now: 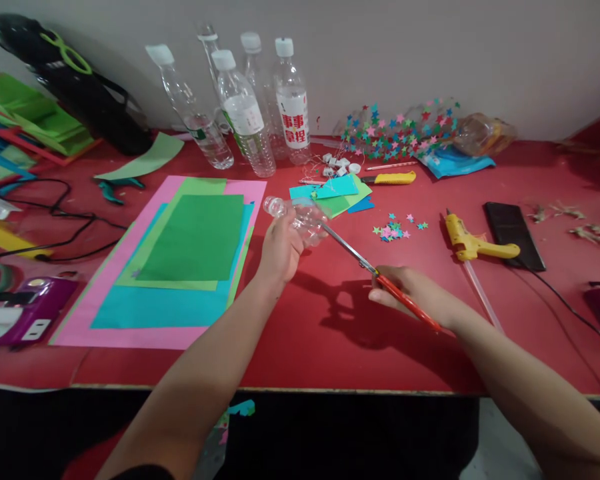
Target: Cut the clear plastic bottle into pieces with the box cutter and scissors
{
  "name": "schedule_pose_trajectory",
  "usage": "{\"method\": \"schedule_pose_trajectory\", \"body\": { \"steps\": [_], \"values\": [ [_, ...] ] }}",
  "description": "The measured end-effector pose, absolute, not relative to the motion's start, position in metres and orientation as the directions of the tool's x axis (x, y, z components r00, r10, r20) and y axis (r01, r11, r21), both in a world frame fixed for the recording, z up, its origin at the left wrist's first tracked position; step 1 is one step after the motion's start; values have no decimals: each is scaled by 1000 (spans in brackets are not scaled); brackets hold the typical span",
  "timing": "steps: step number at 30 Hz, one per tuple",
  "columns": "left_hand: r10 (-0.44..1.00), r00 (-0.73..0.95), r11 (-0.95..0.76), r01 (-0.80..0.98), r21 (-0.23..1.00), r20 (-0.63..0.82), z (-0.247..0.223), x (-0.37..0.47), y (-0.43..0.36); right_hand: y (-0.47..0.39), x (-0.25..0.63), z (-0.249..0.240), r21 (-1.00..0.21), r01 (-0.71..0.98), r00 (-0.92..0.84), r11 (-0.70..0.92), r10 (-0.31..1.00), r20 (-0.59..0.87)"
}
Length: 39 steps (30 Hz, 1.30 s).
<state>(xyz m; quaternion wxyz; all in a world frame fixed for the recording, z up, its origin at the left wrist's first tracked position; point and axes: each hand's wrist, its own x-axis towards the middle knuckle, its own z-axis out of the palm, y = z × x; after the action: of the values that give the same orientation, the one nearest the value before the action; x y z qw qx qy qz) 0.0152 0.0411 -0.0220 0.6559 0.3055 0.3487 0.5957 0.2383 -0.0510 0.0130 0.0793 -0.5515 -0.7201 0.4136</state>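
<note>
My left hand [280,250] is closed around the cut-off top of a clear plastic bottle [307,220], its open neck pointing up and left. In my right hand [410,290] is a pair of scissors [360,257] with red handles. The blade tips reach the cut edge of the bottle piece; whether plastic lies between the blades I cannot tell. Just beyond the hands are strips of blue and green paper [330,190] and a scatter of small coloured stars [393,230].
Several plastic bottles [293,107] stand by the wall. Stacked coloured paper [195,233] lies left. A yellow glue gun [480,243], a black phone [515,233] and a yellow cutter [395,178] lie to the right and back. Cables run along both sides of the red table [300,360].
</note>
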Motion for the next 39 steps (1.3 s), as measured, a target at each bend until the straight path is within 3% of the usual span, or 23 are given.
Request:
{"method": "schedule_pose_trajectory", "body": {
  "steps": [10,39],
  "values": [
    [992,94,118,-521,846,-80,-26,18,35,-52,241,8,-797,600,-479,64,827,-295],
    [999,36,39,-415,909,-26,-24,15,37,-53,237,10,-810,585,-463,29,832,-305]
  ]
}}
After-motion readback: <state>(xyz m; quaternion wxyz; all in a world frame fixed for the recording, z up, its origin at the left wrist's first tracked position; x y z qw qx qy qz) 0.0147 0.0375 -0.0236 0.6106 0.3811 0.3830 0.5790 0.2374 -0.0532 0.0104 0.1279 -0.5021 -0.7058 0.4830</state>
